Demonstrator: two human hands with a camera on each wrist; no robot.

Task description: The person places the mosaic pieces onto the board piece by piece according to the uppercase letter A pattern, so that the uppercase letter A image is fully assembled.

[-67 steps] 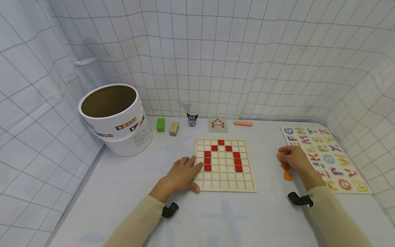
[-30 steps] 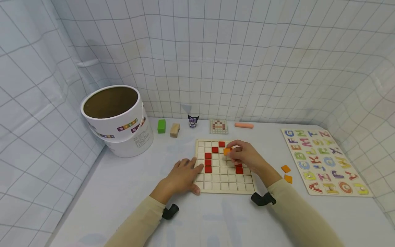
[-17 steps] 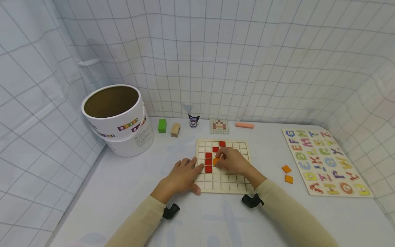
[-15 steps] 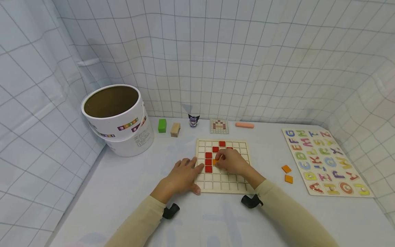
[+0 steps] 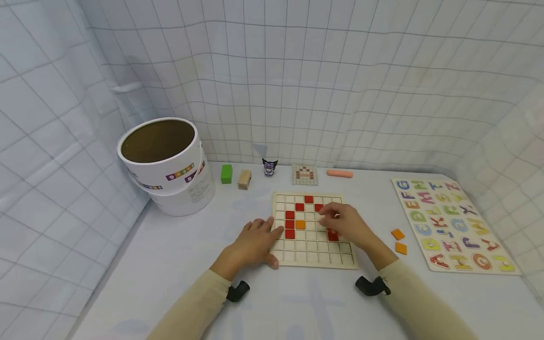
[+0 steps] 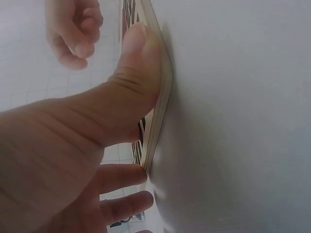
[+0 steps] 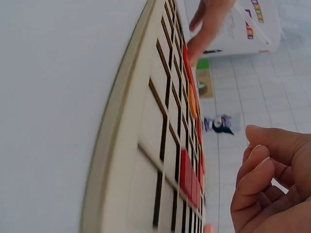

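Observation:
A pale wooden grid board (image 5: 312, 257) lies on the table, with several red square tiles (image 5: 290, 224) set in its cells. One orange tile (image 5: 300, 225) sits in a cell beside the left column of red ones. My left hand (image 5: 254, 243) rests spread along the board's left edge; in the left wrist view its thumb (image 6: 138, 60) presses the board's rim. Over the right side of the board hovers my right hand (image 5: 346, 224), fingers loosely bent and nothing between them, as the right wrist view also shows. It hides some cells and red tiles.
Two loose orange tiles (image 5: 398, 234) lie right of the board, beside an alphabet puzzle board (image 5: 456, 226). Along the back stand a white bucket (image 5: 182, 189), a green block (image 5: 226, 174), a wooden block (image 5: 244, 179), a small figure (image 5: 269, 167), a pattern card (image 5: 304, 174) and an orange-pink stick (image 5: 339, 173).
My right hand took an orange tile from the right, set it in a cell near the left red column, let go and drew back rightward. My left hand stayed on the board's edge.

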